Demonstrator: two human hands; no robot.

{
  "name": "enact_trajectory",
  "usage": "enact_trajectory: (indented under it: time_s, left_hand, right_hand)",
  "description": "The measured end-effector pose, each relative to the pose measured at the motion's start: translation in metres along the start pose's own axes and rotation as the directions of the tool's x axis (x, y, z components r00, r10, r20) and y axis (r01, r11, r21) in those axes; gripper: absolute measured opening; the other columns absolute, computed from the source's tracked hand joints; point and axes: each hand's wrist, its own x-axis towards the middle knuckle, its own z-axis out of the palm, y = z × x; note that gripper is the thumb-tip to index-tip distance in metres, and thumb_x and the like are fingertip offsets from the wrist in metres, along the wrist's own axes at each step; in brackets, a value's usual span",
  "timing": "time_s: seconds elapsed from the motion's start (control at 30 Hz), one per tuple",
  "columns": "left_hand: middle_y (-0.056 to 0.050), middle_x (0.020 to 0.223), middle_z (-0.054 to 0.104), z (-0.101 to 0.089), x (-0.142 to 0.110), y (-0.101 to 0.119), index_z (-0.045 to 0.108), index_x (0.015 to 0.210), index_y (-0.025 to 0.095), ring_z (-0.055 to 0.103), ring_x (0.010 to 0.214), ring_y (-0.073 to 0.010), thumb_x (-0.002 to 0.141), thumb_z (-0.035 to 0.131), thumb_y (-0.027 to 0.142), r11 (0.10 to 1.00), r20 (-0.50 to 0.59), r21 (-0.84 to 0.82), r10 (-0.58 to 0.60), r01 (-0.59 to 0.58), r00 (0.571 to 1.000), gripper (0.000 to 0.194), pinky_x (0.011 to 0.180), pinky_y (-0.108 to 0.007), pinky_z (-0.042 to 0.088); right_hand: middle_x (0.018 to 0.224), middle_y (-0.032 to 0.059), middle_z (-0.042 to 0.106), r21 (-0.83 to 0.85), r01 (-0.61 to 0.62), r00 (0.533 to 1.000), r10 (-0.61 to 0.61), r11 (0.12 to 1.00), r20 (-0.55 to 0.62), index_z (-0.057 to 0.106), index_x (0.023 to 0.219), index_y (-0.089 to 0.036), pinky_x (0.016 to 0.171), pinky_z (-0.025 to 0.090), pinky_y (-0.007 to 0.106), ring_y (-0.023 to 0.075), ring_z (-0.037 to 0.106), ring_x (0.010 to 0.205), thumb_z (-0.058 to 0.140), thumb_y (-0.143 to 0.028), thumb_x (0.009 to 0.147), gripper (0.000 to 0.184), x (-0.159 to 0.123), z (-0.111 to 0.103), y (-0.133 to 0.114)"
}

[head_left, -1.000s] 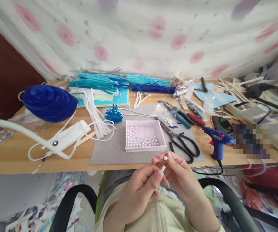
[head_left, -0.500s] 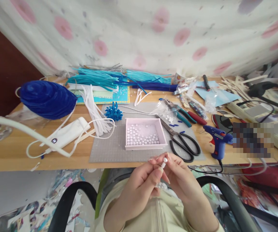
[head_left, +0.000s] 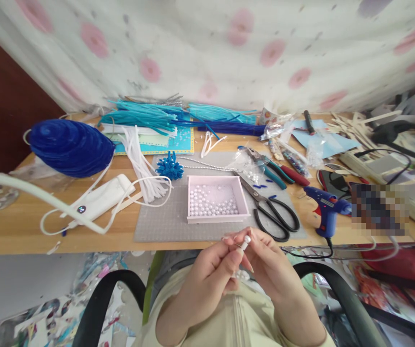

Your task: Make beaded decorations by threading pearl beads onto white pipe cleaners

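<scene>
Close to my body, just past the table's front edge, both hands meet around a small pearl bead (head_left: 247,239) with a short white stem (head_left: 244,246) below it. My left hand (head_left: 211,272) is closed, its thumb and fingers pinching the stem. My right hand (head_left: 269,260) is closed too, fingertips at the bead. More white beads show partly beneath the hands, mostly hidden. Directly beyond them, a pale pink box (head_left: 217,220) holds loose pearl beads (head_left: 211,207) on a grey cutting mat (head_left: 160,224).
Black-handled scissors (head_left: 278,217) and pliers (head_left: 274,171) lie right of the box, near a blue glue gun (head_left: 326,209). A blue tinsel-like flower (head_left: 170,166), white pipe cleaners (head_left: 142,168), a white corded device (head_left: 99,200) and a dark blue wound cone (head_left: 70,147) are leftward.
Hands and bead stay nearly in place, with only a slight shift in the fingers. The view has tilted very little. Nothing on the table has visibly moved.
</scene>
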Motion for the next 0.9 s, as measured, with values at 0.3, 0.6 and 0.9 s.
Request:
enact_trajectory:
  time_s: [0.3,0.6,0.9]
  left_hand:
    - [0.004,0.072,0.052,0.0,-0.0003,-0.0001,0.067,0.084,0.015,0.03,0.05,-0.0034,0.092,0.069,0.054,1.0,0.005,-0.02,0.005,-0.005,1.0,0.04,0.044,-0.02,0.023]
    - [0.0,0.08,0.061,0.0011,-0.0037,0.0025,0.07,0.097,0.016,0.033,0.05,-0.0034,0.092,0.068,0.056,0.998,-0.043,0.045,-0.035,0.037,0.998,0.041,0.047,-0.02,0.028]
    - [0.003,0.075,0.058,-0.0007,-0.0003,-0.0004,0.066,0.091,0.016,0.033,0.046,-0.0013,0.092,0.067,0.057,1.0,-0.035,0.024,-0.01,0.011,0.999,0.041,0.044,-0.02,0.024]
  right_hand:
    - [0.059,-0.0029,0.065,0.055,-0.027,1.0,0.026,0.998,0.013,0.083,0.078,-0.022,0.053,0.045,0.013,0.0028,0.041,0.045,0.085,-0.045,0.08,0.023,-0.001,0.0024,0.0001]
    - [0.061,-0.0024,0.065,0.121,-0.08,0.997,0.082,0.989,-0.013,0.082,0.076,-0.024,0.056,0.047,0.016,0.0071,0.048,0.051,0.087,-0.045,0.078,0.021,-0.0019,0.0062,0.003]
    - [0.071,0.0009,0.074,0.064,-0.069,0.995,0.073,0.996,-0.071,0.083,0.073,-0.022,0.055,0.046,0.015,0.0048,0.045,0.049,0.09,-0.046,0.073,0.025,-0.0019,0.0093,-0.0006]
